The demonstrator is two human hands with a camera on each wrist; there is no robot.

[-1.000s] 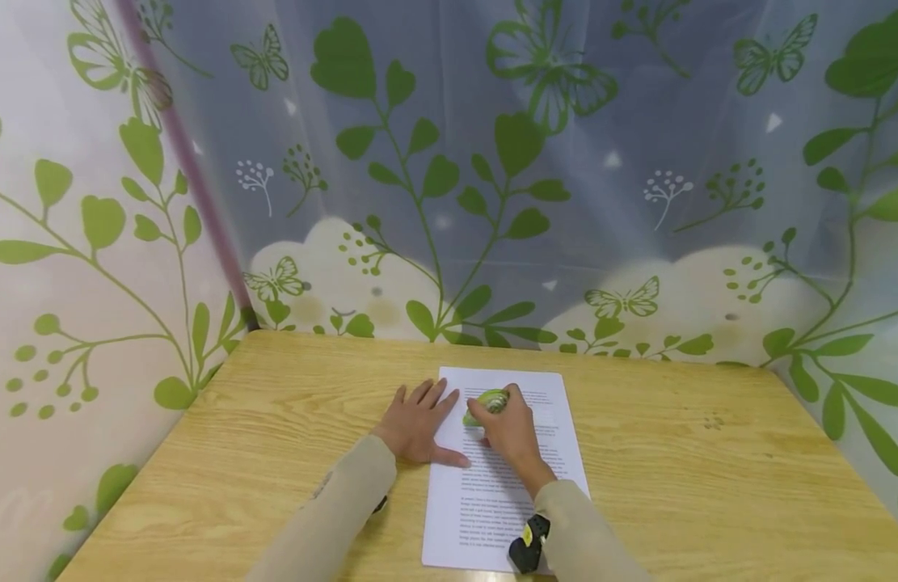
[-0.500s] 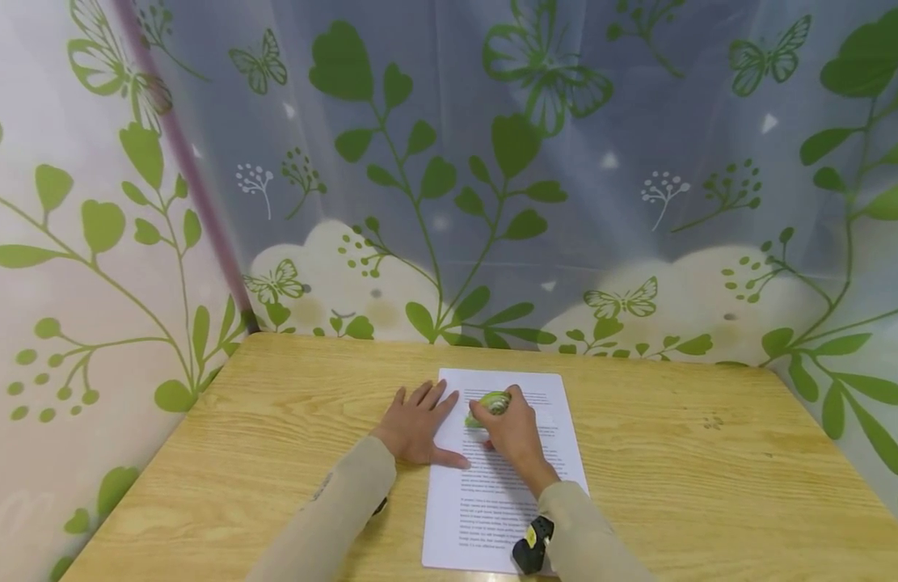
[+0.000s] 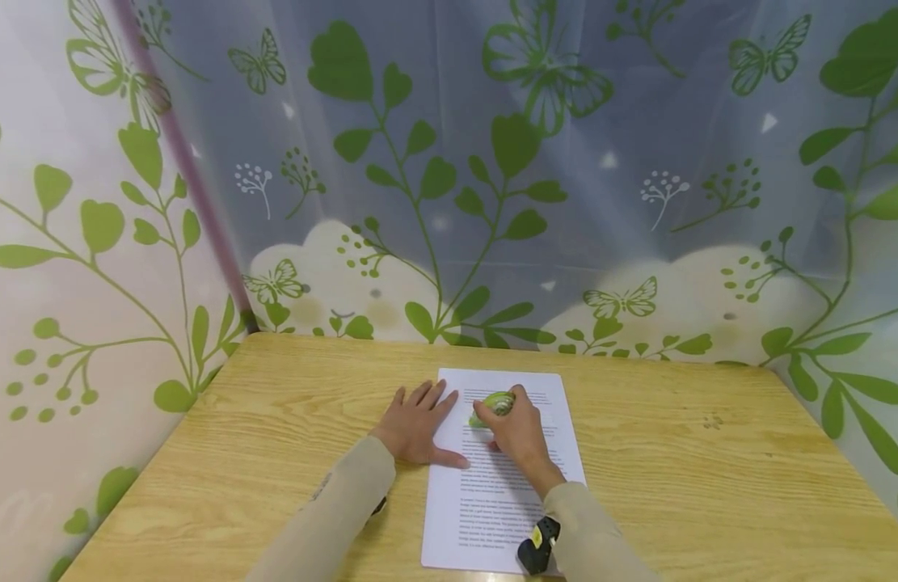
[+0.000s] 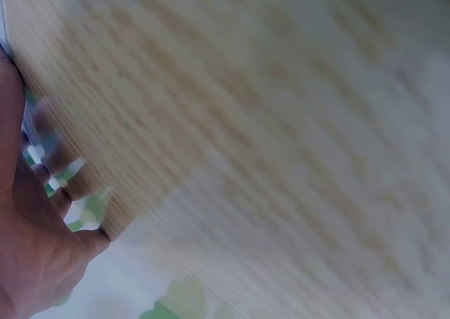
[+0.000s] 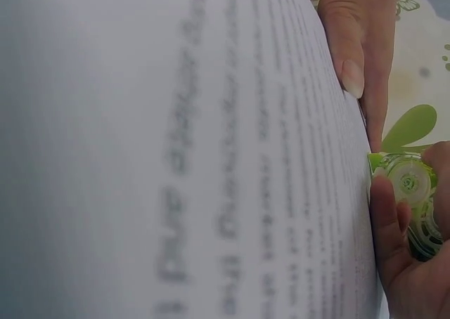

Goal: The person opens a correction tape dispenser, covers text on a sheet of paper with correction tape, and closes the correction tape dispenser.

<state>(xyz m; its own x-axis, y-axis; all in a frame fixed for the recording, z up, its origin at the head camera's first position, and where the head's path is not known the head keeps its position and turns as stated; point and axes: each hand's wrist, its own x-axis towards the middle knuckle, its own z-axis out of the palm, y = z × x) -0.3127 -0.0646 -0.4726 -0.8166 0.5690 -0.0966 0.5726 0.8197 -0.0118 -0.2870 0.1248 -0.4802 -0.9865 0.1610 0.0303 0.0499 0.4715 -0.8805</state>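
Observation:
A green, see-through correction tape (image 3: 501, 402) is pinched between the thumb and fingers of my right hand (image 3: 523, 432), its tip down at the upper lines of a printed sheet (image 3: 443, 509). In the right wrist view the round white spool inside the correction tape (image 5: 409, 182) shows behind my thumb. My left hand (image 3: 412, 432) lies flat with fingers spread over the sheet's left edge, thumb across the margin. Part of that hand (image 4: 42, 256) appears at the left of the left wrist view, against the wood.
The sheet lies on a light wood-grain table (image 3: 674, 477). A curtain (image 3: 449, 162) printed with green leaves and butterflies hangs behind the table's far edge and along its sides. A black wrist camera (image 3: 538, 546) on my right sleeve hangs over the sheet's lower right corner.
My right hand has slid slightly to the right along the text with the correction tape. The left hand and the sheet have stayed in place.

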